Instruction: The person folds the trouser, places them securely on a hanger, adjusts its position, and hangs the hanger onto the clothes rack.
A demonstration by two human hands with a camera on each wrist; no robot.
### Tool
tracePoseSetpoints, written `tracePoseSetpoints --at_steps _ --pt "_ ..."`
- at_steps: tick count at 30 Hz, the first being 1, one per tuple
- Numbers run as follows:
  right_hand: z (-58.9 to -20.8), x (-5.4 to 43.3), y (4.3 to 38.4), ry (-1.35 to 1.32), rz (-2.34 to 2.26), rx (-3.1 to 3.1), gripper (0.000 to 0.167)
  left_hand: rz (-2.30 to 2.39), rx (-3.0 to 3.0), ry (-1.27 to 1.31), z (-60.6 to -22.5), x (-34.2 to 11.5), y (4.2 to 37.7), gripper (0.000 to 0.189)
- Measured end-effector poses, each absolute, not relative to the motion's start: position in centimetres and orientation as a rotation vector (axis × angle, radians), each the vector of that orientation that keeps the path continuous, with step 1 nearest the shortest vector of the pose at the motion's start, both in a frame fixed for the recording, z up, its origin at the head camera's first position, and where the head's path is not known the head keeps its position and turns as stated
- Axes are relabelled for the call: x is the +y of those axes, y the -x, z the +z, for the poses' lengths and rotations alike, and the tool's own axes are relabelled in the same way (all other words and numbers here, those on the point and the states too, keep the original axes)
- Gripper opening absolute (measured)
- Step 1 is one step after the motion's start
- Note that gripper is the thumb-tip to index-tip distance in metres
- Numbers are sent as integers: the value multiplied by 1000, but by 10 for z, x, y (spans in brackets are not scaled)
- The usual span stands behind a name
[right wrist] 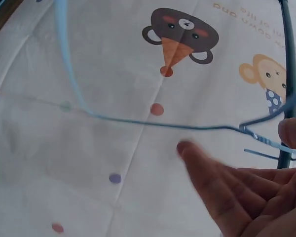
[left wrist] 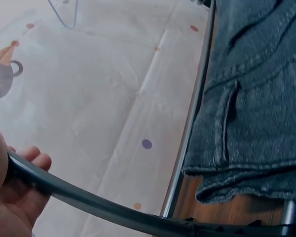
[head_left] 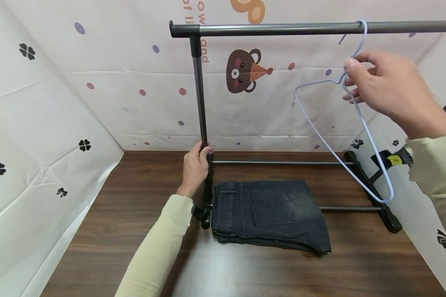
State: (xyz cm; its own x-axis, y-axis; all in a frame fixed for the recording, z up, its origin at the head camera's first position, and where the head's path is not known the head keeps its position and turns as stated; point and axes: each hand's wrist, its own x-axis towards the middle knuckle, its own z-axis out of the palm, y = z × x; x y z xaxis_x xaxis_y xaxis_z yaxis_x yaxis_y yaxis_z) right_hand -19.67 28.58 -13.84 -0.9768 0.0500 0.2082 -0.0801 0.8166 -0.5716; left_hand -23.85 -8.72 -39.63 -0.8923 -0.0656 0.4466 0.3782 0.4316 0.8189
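Note:
My right hand (head_left: 390,84) pinches the neck of a light-blue wire hanger (head_left: 321,136) between thumb and forefinger. The hanger's hook passes over the rack's top rail (head_left: 282,29), and its bare triangular frame hangs tilted below. In the right wrist view, the other fingers (right wrist: 207,173) reach out beside the wire. Lower down, my left hand (head_left: 195,169) grips the dark upright post (head_left: 199,90) of the garment rack. Right beside that post, folded dark denim jeans (head_left: 271,212) lie across the rack's base, back pocket facing up.
Thin lower bars (head_left: 282,163) join the rack's black feet (head_left: 392,220) on the brown wooden tabletop (head_left: 134,235). Behind stands a white printed sheet (head_left: 141,53) with a bear figure. Similar sheeting (head_left: 26,123) rises along the left.

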Motion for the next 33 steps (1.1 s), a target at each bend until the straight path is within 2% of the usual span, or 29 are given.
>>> tracePoseSetpoints --at_steps 4,7,13,18,25,33 --pt "-131 277 206 -73 1087 -2731 31 -1489 -2304 260 -394 -89 235 26" --pt "-129 273 211 -82 1143 -2711 21 -1494 -2331 273 -393 -90 233 27" --pt "-123 267 210 -71 991 -2718 42 -1534 -2362 288 -390 -91 230 32" --pt "-111 258 207 -97 1012 -2654 35 -1563 -2355 279 -387 -91 229 32" --pt "-99 251 199 -88 1026 -2612 37 -1556 -2352 271 -389 -92 229 33" --pt "-104 247 182 -174 887 -2613 44 -1536 -2365 254 -389 -93 228 32"
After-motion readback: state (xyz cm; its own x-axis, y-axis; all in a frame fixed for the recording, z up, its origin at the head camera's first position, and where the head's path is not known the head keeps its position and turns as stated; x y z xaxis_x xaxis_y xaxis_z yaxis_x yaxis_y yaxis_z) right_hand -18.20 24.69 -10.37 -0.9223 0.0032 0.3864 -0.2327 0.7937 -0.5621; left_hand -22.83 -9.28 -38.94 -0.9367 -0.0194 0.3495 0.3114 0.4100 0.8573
